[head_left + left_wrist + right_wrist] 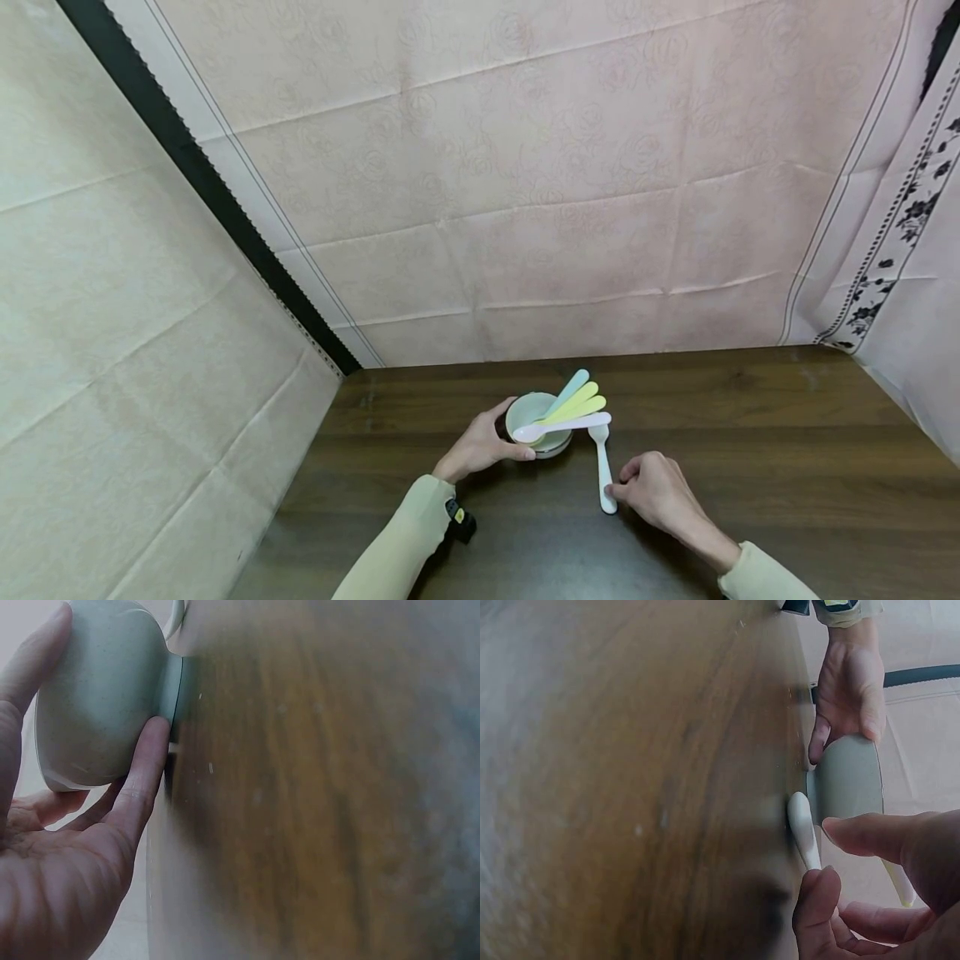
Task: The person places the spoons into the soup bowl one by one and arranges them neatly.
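Observation:
My left hand (480, 443) grips a pale green bowl (105, 697), thumb and fingers spread round its side. The bowl stands upright on the wooden table. Across its rim lie a pinkish-white spoon (562, 425), two yellow utensils (585, 400) and a light blue one (567, 393), handles fanned to the right. Just right of the bowl, a white fork (603, 467) lies with its handle toward me. My right hand (656, 490) is at that handle (804, 829). Its thumb tip overlaps the handle end, and a gap shows between thumb and index finger.
The brown table (750, 433) runs back to a pale patterned cloth (562, 208) hung behind it. More cloth (135, 333) hangs on the left, beside a dark strip (217, 200). A black wrist device (461, 522) sits at the left cuff.

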### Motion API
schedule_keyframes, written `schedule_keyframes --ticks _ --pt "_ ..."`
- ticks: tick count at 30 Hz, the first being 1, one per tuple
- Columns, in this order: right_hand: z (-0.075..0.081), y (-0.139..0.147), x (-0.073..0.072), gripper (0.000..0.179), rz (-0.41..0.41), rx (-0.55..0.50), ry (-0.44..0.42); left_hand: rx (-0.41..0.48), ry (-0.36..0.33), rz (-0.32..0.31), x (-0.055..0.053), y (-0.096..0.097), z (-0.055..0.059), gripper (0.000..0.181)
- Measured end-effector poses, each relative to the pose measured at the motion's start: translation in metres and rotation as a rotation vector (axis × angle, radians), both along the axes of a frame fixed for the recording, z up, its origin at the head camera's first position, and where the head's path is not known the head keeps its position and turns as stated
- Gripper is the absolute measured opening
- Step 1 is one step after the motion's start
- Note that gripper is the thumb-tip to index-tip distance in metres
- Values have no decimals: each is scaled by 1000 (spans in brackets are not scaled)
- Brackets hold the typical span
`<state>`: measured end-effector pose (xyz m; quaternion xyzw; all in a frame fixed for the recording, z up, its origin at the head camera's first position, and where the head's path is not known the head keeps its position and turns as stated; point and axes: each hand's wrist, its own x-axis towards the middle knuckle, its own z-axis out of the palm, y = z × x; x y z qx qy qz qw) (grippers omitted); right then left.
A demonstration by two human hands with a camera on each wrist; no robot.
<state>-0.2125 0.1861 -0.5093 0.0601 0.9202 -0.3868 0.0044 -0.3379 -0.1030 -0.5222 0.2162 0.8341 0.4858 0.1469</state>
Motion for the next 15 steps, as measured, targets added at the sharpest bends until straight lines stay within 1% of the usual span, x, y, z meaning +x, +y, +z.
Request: schedule_keyframes --ticks 15 --pt "-2 -4 1 19 -13 -14 -20 1 -10 6 -1 0 -1 101"
